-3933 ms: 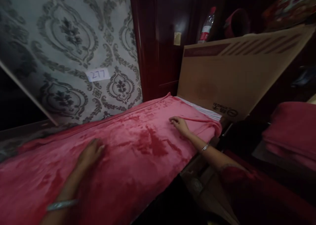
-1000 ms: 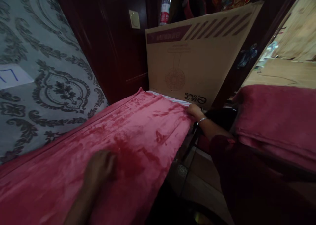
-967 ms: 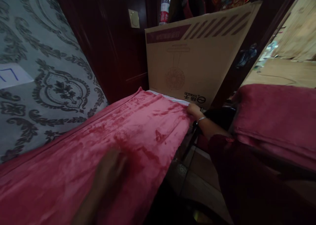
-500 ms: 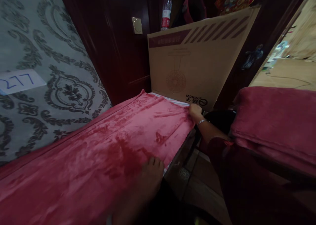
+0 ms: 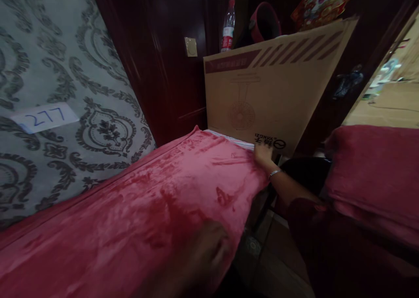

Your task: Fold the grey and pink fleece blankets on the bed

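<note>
A pink plush cloth (image 5: 183,171) with creases and darker brushed patches stretches along the patterned wall to a large cardboard box. At its far right corner my right hand (image 5: 263,155) is closed on the cloth, knuckles close to the box. A white striped strip (image 5: 231,139) shows under the cloth's far edge. Nearer to me, my left hand (image 5: 211,248) lies at the cloth's right side, blurred, with its fingers curled in on the fabric. What is under the cloth is mostly hidden.
The cardboard box (image 5: 271,93) stands upright behind the cloth, with a bottle (image 5: 228,27) beyond it. To the right is a folded pink plush pile (image 5: 376,176) beside a black seat (image 5: 306,169). Left is the wall (image 5: 108,128) with a paper label (image 5: 46,118). Floor tiles (image 5: 278,245) show below.
The view has shifted, so things sit lower and further right. My left hand has turned and curled, and the cloth's near right edge now hangs further out. My right hand keeps hold of the corner.
</note>
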Demonstrator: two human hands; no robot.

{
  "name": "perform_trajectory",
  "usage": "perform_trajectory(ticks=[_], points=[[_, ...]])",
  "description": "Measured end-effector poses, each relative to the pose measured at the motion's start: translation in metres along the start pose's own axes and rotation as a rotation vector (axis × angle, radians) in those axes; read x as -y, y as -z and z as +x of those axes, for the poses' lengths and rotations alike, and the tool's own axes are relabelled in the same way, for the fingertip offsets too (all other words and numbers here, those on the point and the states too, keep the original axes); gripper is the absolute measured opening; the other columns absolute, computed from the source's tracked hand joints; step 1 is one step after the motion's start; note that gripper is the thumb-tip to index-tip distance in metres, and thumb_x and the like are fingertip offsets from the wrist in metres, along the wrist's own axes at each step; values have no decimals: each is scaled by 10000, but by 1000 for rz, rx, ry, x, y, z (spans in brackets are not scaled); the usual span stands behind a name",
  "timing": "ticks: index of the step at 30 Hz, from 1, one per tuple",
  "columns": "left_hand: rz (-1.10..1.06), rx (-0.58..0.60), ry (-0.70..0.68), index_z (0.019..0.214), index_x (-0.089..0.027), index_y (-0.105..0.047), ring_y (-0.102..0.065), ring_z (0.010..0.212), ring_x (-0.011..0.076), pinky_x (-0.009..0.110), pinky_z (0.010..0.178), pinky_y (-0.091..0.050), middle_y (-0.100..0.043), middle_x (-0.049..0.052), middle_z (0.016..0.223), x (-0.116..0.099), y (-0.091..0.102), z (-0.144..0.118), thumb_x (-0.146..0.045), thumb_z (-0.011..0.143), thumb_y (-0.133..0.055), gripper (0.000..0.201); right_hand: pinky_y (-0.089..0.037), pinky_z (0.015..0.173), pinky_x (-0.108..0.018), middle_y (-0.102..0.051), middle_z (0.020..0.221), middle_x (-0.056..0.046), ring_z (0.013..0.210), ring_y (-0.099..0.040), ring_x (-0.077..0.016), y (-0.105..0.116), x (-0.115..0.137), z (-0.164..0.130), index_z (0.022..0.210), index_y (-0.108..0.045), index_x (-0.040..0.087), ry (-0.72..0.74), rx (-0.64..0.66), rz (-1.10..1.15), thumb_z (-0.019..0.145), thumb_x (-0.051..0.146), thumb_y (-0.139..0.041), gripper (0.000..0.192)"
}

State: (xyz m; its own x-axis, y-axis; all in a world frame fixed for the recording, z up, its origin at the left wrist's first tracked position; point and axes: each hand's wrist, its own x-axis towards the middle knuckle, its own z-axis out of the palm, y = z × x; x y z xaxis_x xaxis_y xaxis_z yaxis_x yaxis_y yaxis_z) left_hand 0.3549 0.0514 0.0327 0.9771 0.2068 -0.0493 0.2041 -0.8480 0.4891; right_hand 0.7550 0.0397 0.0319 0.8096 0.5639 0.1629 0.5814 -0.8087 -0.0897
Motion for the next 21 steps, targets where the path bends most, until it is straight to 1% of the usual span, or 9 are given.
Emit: perform_trajectory(ticks=[1,3,6,8,11,14,17,19,21], points=[[66,-70,64,1158,-236,-672,-628,1131,254,412,992,-496,-679,102,1245,10,5,1,-287,934,-472,305,-353,1091,-552,-487,1449,-285,1348,-457,-358,-1,11,-1,1431,-511,54,54,-30,11,990,198,-345,493],[212,-181,203,1371,-183,-581,-483,1365,342,559,1149,-367,-543,160,1467,32,11,0,-288,911,-492,480,-298,1157,-507,-379,1579,-182,1440,-351,-306,-9,33,-6,1529,-408,168,208,-41,42,1021,305,-358,529],[321,-224,346,1530,-197,-425,-241,1512,403,676,1199,-207,-356,154,1612,61,7,-11,-366,910,-528,651,-245,1190,-529,-235,1664,-92,1513,-222,-296,-29,58,-17,1581,-316,265,408,78,67,1029,467,-361,590],[338,-203,379,1552,-256,-394,-174,1529,412,706,1193,-173,-284,126,1646,71,-2,-21,-413,922,-528,663,-223,1193,-553,-221,1667,-89,1519,-215,-309,-44,62,-23,1585,-316,262,429,160,59,1036,502,-318,599],[327,-190,404,1565,-312,-357,-124,1541,397,707,1200,-131,-211,93,1668,72,-16,-28,-422,939,-516,655,-205,1200,-556,-235,1662,-92,1521,-218,-304,-61,59,-23,1586,-319,255,405,167,51,1035,516,-293,611],[276,-216,389,1558,-316,-370,-103,1545,390,688,1216,-93,-212,92,1669,67,-19,-29,-477,936,-530,663,-230,1186,-580,-259,1654,-90,1518,-232,-303,-71,54,-18,1576,-344,266,411,133,53,1019,520,-301,614],[196,-212,337,1536,-290,-415,-146,1544,368,655,1229,-103,-265,103,1655,64,-12,-35,-508,935,-533,650,-279,1152,-619,-328,1623,-109,1485,-309,-330,-81,52,-11,1545,-409,265,425,89,63,989,524,-310,621],[158,-180,297,1506,-273,-458,-235,1527,336,623,1233,-147,-338,112,1627,65,-4,-49,-452,929,-560,613,-313,1122,-643,-378,1596,-123,1456,-360,-352,-90,49,-6,1519,-454,261,441,61,81,964,530,-313,633],[170,-169,295,1486,-273,-480,-299,1505,308,606,1227,-186,-402,114,1594,70,4,-76,-373,913,-588,591,-357,1080,-661,-450,1544,-158,1401,-431,-390,-99,42,0,1470,-523,243,487,-5,130,936,563,-318,656]])
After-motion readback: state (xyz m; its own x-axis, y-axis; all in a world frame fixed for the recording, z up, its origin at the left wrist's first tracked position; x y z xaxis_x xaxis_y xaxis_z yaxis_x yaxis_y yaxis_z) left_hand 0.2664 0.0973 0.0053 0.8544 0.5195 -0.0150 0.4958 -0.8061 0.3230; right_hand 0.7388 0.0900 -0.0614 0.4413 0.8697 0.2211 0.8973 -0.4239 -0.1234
